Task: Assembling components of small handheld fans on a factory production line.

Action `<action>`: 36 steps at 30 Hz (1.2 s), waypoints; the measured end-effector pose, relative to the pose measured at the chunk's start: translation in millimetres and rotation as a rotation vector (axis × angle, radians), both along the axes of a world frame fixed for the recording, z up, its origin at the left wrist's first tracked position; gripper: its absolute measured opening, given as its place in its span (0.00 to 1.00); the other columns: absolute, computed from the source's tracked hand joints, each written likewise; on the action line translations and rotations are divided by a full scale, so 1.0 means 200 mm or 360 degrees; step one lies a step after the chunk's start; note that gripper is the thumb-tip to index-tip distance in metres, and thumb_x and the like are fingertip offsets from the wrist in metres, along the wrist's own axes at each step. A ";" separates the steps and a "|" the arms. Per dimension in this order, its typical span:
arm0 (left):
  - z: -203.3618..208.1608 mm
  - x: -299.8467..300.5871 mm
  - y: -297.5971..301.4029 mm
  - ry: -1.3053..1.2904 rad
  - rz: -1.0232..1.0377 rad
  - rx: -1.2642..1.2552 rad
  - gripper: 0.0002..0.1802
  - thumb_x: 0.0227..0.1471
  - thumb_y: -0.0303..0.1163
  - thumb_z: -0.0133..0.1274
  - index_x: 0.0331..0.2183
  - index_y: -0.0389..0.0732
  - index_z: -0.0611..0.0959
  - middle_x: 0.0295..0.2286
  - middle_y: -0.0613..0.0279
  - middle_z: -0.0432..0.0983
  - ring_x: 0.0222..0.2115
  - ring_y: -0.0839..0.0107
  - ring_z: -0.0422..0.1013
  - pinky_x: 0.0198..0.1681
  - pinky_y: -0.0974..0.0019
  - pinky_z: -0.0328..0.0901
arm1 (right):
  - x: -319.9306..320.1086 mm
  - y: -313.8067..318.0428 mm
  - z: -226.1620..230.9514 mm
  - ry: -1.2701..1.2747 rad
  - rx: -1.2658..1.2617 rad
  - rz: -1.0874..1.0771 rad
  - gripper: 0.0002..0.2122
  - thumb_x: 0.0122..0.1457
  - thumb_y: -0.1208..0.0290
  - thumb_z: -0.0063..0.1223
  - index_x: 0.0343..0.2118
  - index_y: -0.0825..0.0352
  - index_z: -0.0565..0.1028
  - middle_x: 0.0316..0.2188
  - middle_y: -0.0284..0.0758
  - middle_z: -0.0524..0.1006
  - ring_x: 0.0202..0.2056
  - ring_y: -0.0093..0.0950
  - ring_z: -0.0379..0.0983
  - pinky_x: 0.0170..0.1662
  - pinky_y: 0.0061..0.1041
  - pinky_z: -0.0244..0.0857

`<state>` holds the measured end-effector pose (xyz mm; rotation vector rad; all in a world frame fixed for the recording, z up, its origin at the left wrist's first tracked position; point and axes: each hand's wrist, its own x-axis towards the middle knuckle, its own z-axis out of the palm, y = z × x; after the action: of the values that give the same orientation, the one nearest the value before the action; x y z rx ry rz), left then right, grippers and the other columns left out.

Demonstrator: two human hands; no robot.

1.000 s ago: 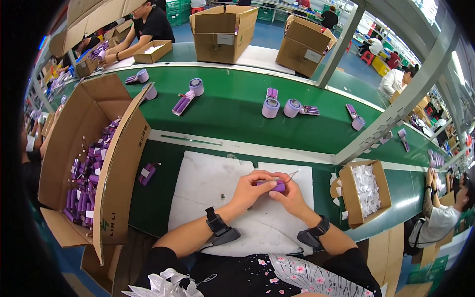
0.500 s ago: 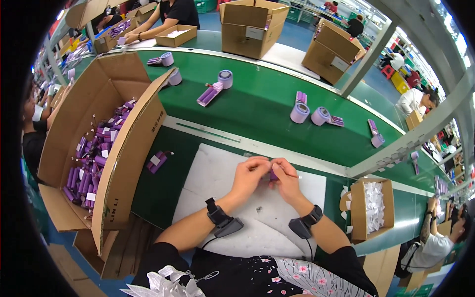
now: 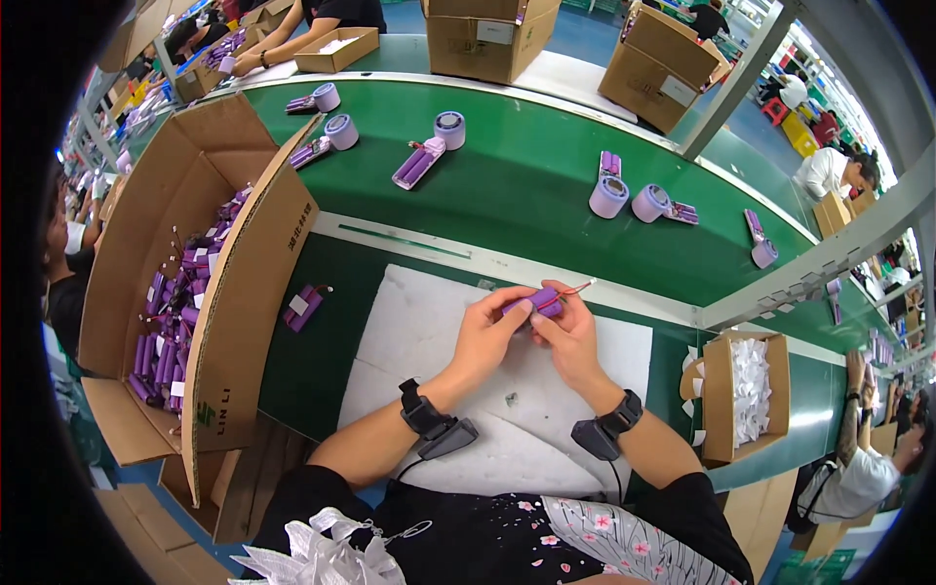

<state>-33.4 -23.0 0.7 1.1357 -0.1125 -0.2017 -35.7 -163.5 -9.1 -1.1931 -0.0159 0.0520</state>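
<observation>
Battery pack point(image 3: 546, 303) is gripped between the fingers of the left hand point(image 3: 487, 336) and right hand point(image 3: 572, 336), above a white pad point(image 3: 419, 327) at the frame's centre. Purple packs point(image 3: 174, 322) are heaped in a box point(image 3: 249, 302) at left; a loose pack point(image 3: 304, 308) is seen on the tabletop point(image 3: 322, 361), left of centre.

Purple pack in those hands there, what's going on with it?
A person holds the purple pack, with thin wires sticking out to the right, between the fingers of the left hand and right hand, above a white mat. To the left, a big cardboard box holds many similar packs, and a loose pack lies beside it. To the right, a smaller box holds white pieces.
</observation>
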 end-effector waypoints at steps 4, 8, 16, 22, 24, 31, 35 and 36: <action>0.00 0.00 0.00 0.0065 0.0038 -0.0076 0.12 0.56 0.29 0.48 0.42 0.35 0.77 0.34 0.63 0.76 0.32 0.77 0.71 0.36 0.72 0.67 | 0.00 -0.02 -0.01 -0.0002 -0.0070 0.0142 0.26 0.53 0.79 0.55 0.56 0.67 0.61 0.33 0.31 0.72 0.28 0.17 0.68 0.29 0.14 0.62; -0.01 0.00 0.02 0.0155 0.0095 -0.0033 0.13 0.57 0.32 0.47 0.41 0.36 0.78 0.33 0.63 0.76 0.32 0.76 0.71 0.35 0.72 0.67 | -0.01 -0.01 0.03 0.0008 -0.0191 0.0191 0.28 0.53 0.78 0.56 0.58 0.67 0.59 0.32 0.29 0.72 0.27 0.16 0.68 0.28 0.14 0.62; -0.01 0.00 0.02 0.0289 0.0149 -0.0059 0.13 0.58 0.36 0.46 0.38 0.38 0.78 0.29 0.65 0.76 0.25 0.78 0.70 0.26 0.76 0.63 | -0.03 0.00 0.04 -0.0031 -0.0333 0.0284 0.29 0.55 0.77 0.55 0.59 0.67 0.57 0.34 0.30 0.73 0.28 0.15 0.68 0.30 0.15 0.63; 0.01 0.00 0.02 0.0335 0.0123 -0.0127 0.12 0.58 0.36 0.46 0.38 0.39 0.77 0.27 0.63 0.76 0.19 0.75 0.71 0.21 0.74 0.63 | -0.03 0.00 0.02 -0.0102 -0.0355 0.0293 0.28 0.55 0.77 0.53 0.59 0.66 0.57 0.33 0.29 0.73 0.27 0.15 0.68 0.28 0.13 0.61; 0.01 0.00 0.02 0.0329 0.0126 -0.0111 0.12 0.58 0.36 0.46 0.38 0.39 0.77 0.27 0.63 0.76 0.19 0.75 0.71 0.21 0.74 0.63 | -0.03 0.00 0.02 -0.0123 -0.0354 0.0287 0.28 0.55 0.77 0.53 0.59 0.65 0.57 0.33 0.29 0.73 0.26 0.15 0.68 0.26 0.13 0.59; 0.00 0.00 0.02 0.0319 0.0140 -0.0072 0.12 0.58 0.36 0.45 0.38 0.39 0.77 0.27 0.63 0.76 0.19 0.75 0.71 0.21 0.74 0.63 | -0.02 -0.01 0.02 -0.0121 -0.0396 0.0354 0.28 0.56 0.79 0.51 0.59 0.66 0.56 0.36 0.32 0.73 0.28 0.15 0.68 0.31 0.15 0.63; 0.02 0.00 0.02 0.0350 0.0081 -0.0078 0.11 0.58 0.35 0.45 0.38 0.41 0.78 0.30 0.66 0.75 0.25 0.78 0.70 0.23 0.74 0.64 | -0.03 -0.02 0.04 -0.0104 -0.0419 0.0324 0.28 0.56 0.79 0.51 0.60 0.67 0.56 0.37 0.32 0.73 0.28 0.16 0.69 0.31 0.15 0.63; 0.02 0.00 0.02 0.0350 0.0077 -0.0078 0.11 0.58 0.36 0.45 0.38 0.41 0.78 0.30 0.66 0.75 0.25 0.78 0.70 0.23 0.74 0.64 | -0.03 -0.01 0.04 -0.0104 -0.0417 0.0325 0.28 0.56 0.79 0.51 0.60 0.67 0.56 0.37 0.32 0.73 0.28 0.16 0.69 0.31 0.15 0.63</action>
<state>-34.0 -18.9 4.3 1.0598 0.1048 -0.2778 -42.6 -166.5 -1.1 -1.4517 -0.1936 0.1996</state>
